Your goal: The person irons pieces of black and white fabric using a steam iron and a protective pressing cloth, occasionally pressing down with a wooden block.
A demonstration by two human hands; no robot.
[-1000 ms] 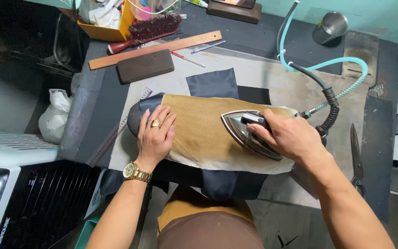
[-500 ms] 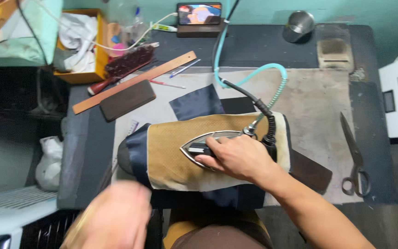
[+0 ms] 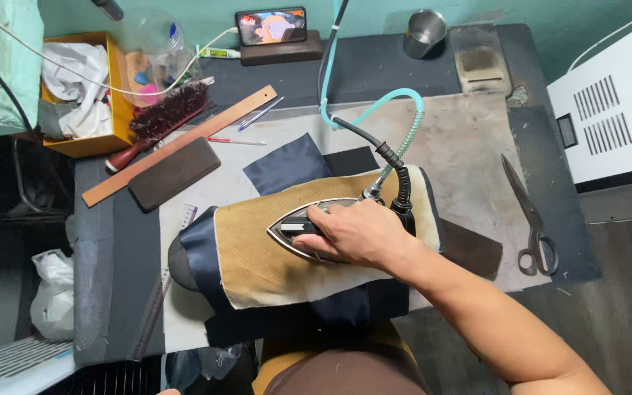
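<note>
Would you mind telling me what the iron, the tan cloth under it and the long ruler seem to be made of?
The iron under the right hand looks like polished metal along its shiny rim, with a dark, probably plastic, handle. The tan cloth looks like a woven, matte fabric: a fine grid texture shows. The long ruler appears to be bare wood, light brown and matte.

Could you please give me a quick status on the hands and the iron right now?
Right hand gripping iron, flat on tan cloth. Left hand out of view. Hose trails behind, scissors well aside.
</note>
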